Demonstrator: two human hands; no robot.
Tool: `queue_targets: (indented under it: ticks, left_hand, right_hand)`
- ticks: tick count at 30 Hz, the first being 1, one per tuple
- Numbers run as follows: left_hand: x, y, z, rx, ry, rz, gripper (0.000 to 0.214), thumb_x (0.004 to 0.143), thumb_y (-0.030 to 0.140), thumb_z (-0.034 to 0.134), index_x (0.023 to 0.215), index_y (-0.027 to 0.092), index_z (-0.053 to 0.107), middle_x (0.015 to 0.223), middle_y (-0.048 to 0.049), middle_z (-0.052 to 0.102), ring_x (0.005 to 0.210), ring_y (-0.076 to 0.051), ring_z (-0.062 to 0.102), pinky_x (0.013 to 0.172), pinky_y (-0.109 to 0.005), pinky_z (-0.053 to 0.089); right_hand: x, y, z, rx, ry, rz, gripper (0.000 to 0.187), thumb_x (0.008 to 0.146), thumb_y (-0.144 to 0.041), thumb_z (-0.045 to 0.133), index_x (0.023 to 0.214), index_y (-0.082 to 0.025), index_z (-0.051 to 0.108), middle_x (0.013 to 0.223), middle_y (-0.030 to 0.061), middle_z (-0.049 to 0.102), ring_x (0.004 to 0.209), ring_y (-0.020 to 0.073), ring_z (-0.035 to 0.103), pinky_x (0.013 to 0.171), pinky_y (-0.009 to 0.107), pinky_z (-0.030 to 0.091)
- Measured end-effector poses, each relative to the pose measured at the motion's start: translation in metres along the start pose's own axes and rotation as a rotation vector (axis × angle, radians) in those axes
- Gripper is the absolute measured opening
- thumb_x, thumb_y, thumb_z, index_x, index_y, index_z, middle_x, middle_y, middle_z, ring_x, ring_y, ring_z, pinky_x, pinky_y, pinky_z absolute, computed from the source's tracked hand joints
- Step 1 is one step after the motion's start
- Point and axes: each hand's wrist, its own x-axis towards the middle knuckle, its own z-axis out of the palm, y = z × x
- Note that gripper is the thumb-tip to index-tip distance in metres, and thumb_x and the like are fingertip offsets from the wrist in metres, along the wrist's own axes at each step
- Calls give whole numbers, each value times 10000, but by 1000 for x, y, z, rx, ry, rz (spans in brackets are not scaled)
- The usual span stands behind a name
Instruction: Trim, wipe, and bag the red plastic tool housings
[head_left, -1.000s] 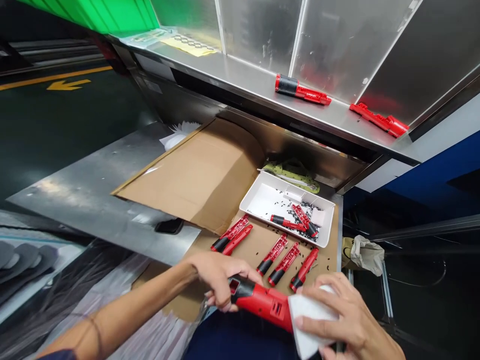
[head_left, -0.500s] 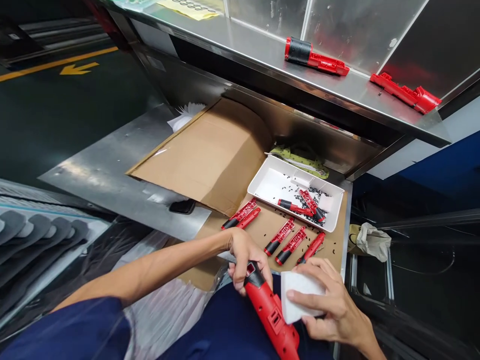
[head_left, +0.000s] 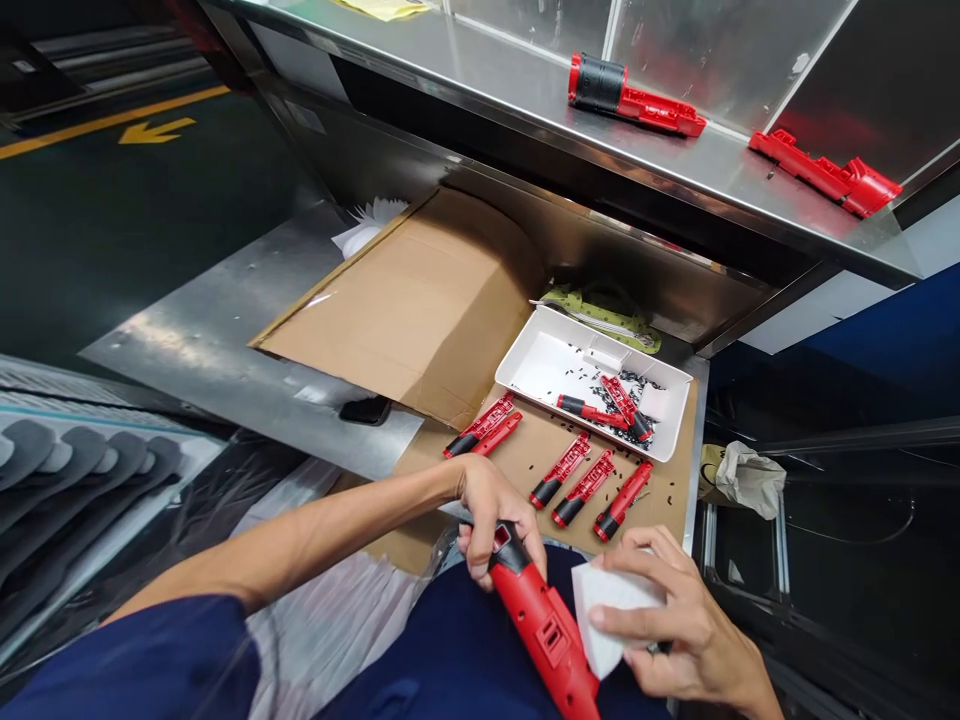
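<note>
My left hand [head_left: 496, 525] grips the black end of a red and black plastic tool housing [head_left: 546, 630], which slants down over my lap. In my right hand [head_left: 686, 625], thumb and fingers pinch a folded white cloth or wipe [head_left: 619, 600]. Its edge lies close along the housing's right side; whether they touch I cannot tell. Beyond my hands, several red and black housing halves lie on brown cardboard, among them one half [head_left: 559, 472], a second half [head_left: 583, 489] and a third piece [head_left: 622, 501] nearest my right hand.
A white tray [head_left: 534, 358] holds housing halves and many small black bits. A large cardboard sheet [head_left: 397, 300] lies to its left, with a dark phone-like object [head_left: 365, 410] by its edge. Above, a metal shelf [head_left: 480, 90] carries a red-black housing [head_left: 634, 98] and a red shell [head_left: 825, 172].
My right hand has moved the white cloth slightly to the right and down along the housing. My left hand keeps its hold. The view has shifted a little.
</note>
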Motion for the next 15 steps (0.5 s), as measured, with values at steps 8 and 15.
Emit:
queue_targets:
  ticks: [8,15]
  left_hand:
    - [3,0,-5,28,-32,-47,585,558,182,911,1117,174,739,641,-5,676,348,-121,506,262,-189,376]
    - [5,-9,-11,80,-124,9,567,599,148,879,1144,186,729,655,0,683,348,-126,526,265,-187,407]
  right_hand:
    - [1,0,-1,32,-26,-2,567,709,-28,611,1187,-331,644,1286,31,610,1101,217,508,905,398,478]
    - [-2,0,1,33,4,-7,537,709,-50,656,1168,-330,667,1271,37,618,1089,228,502,887,399,483]
